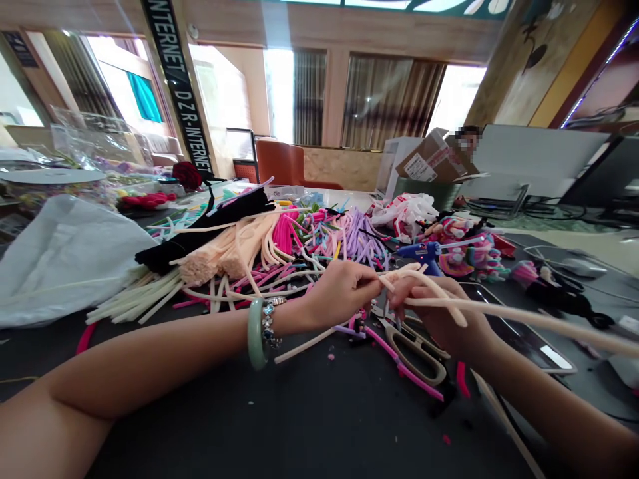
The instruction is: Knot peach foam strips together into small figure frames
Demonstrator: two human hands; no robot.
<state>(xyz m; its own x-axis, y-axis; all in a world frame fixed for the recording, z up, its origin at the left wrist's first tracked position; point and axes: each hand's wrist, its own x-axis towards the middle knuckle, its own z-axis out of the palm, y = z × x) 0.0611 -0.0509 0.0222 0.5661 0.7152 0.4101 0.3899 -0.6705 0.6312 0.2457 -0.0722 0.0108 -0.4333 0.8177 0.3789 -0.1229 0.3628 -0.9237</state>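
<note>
Both hands meet over the table's middle, working on cream pipe cleaners (484, 306) that cross and bend between the fingers. My left hand (344, 286), with a green bangle (257, 332) and a charm bracelet on its wrist, pinches them from the left. On the other side my right hand (439, 313) has its fingers closed around them, and a long strand runs off to the right. Just below lie scissors (419, 352) with beige handles, partly covered by the right hand. A pink and purple pipe cleaner (394, 356) lies across them.
Bundles of cream pipe cleaners (234, 246), black ones (210, 226) and purple ones (362, 236) are heaped behind the hands. A blue glue gun (422, 253) lies at the right. Farther right is a dark tablet-like device (524, 332); a white plastic bag (60, 266) sits left.
</note>
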